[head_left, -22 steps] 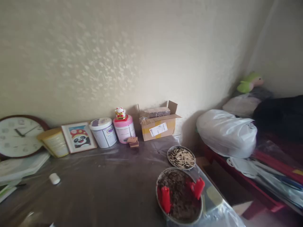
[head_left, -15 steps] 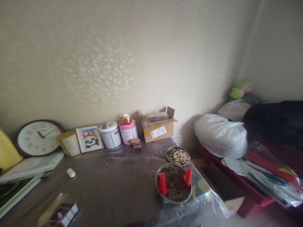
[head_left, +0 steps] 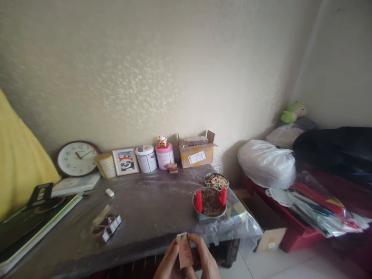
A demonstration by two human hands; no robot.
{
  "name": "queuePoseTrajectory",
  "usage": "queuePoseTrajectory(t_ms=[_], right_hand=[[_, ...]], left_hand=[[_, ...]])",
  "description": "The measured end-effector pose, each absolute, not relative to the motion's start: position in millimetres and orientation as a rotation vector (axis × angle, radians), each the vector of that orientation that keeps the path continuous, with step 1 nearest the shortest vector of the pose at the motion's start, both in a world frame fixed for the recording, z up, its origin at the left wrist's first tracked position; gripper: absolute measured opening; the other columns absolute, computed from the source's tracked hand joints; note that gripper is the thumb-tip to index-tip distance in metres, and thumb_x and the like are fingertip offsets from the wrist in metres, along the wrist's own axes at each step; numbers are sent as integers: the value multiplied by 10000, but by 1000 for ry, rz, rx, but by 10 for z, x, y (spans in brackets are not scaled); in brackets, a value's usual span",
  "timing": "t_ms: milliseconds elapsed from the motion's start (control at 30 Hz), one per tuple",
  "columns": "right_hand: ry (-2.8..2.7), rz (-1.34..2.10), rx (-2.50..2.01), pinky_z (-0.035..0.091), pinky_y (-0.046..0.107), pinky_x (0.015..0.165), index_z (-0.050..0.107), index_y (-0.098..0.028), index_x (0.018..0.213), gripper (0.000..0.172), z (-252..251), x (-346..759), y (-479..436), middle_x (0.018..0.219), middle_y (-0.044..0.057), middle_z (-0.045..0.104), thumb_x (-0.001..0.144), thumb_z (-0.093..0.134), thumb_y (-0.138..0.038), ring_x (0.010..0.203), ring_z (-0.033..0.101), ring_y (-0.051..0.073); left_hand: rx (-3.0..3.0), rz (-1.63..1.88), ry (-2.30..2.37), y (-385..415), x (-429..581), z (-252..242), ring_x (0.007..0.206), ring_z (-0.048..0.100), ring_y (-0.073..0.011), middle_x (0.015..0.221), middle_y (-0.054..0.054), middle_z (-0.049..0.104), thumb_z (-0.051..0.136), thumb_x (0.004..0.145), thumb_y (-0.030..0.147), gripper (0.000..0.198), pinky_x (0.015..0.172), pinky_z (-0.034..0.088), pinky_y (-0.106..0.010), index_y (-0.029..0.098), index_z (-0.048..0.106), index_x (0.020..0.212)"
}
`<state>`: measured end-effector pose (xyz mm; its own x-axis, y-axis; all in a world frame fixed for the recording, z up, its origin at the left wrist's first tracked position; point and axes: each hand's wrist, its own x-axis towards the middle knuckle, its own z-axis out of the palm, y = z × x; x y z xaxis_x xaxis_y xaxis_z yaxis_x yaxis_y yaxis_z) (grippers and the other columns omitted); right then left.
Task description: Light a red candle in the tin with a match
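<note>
A small brown matchbox with red print is held between my two hands at the bottom of the view, in front of the table edge. Its upper end is slid partly open, and match heads show there. My left hand pinches its left side. Around the right side and underneath curl the fingers of my right hand. Beyond them on the table stands a round metal tin of dark soil holding two red candles. Behind it is a round dish of matchsticks.
Along the wall stand a clock, a picture frame, two tubs and a cardboard box. A small packet and a white eraser-like piece lie on the table. Right are bags and an open carton.
The camera has pulled back and turned left, so the table's front edge shows. Both my hands have come into view with the matchbox between them.
</note>
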<state>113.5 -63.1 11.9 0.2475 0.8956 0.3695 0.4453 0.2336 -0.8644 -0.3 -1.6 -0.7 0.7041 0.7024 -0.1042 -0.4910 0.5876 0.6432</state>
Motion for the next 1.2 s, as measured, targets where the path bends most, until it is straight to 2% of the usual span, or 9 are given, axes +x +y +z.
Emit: queuePoseTrajectory(t_ms=[100,200,300,400,500,600,767,1200], right_hand=[[-1474,725,-1303,484,243,680,417,-207,1258,530,208,1269,-653,857,28,598,762,597,-257,755,590,162],[-1374,866,-1269,479,246,632,422,-187,1253,457,175,1399,-637,775,10,552,849,554,-352,695,567,145],[-1341,778,-1277,476,249,643,522,-179,1133,305,120,1476,-600,785,20,564,904,495,-378,689,576,140],[-1475,581,-1235,464,245,756,595,-185,998,179,146,1501,-574,901,44,595,922,482,-302,817,592,144],[-1617,486,-1212,450,216,771,621,-185,901,172,190,1511,-569,928,43,587,933,460,-237,852,586,128],[-1706,443,-1256,445,202,714,619,-175,853,159,184,1540,-575,848,31,587,923,486,-230,776,583,117],[-1836,398,-1322,443,215,713,618,-179,866,149,129,1596,-596,863,33,594,922,500,-251,780,583,128],[-2019,333,-1320,419,193,664,549,-170,794,240,112,1595,-634,822,24,567,967,404,-248,716,556,108]], left_hand=[[561,737,325,-62,-41,-30,1014,577,-241,1039,-93,650,604,802,446,396,852,426,-344,217,628,1124],[503,734,337,-94,-79,-45,904,602,-186,984,-75,663,532,867,391,315,775,432,-298,229,628,1119],[487,734,409,-127,-84,-34,735,603,-146,941,-56,670,538,864,371,280,666,419,-267,240,633,1092],[533,718,431,-162,-71,-5,675,587,-141,901,-60,665,593,820,395,303,615,401,-260,216,634,1060],[591,684,433,-179,-65,-1,621,561,-134,798,-44,642,616,792,429,336,572,380,-255,193,624,1032],[632,680,421,-173,-74,-45,610,555,-133,815,-55,636,578,820,409,342,558,372,-258,173,604,1065],[703,676,417,-168,-98,-99,613,569,-141,875,-83,633,506,862,334,330,515,360,-250,143,588,1118],[795,624,400,-162,-92,-161,565,552,-124,813,-86,621,462,880,315,306,447,359,-223,105,627,1029]])
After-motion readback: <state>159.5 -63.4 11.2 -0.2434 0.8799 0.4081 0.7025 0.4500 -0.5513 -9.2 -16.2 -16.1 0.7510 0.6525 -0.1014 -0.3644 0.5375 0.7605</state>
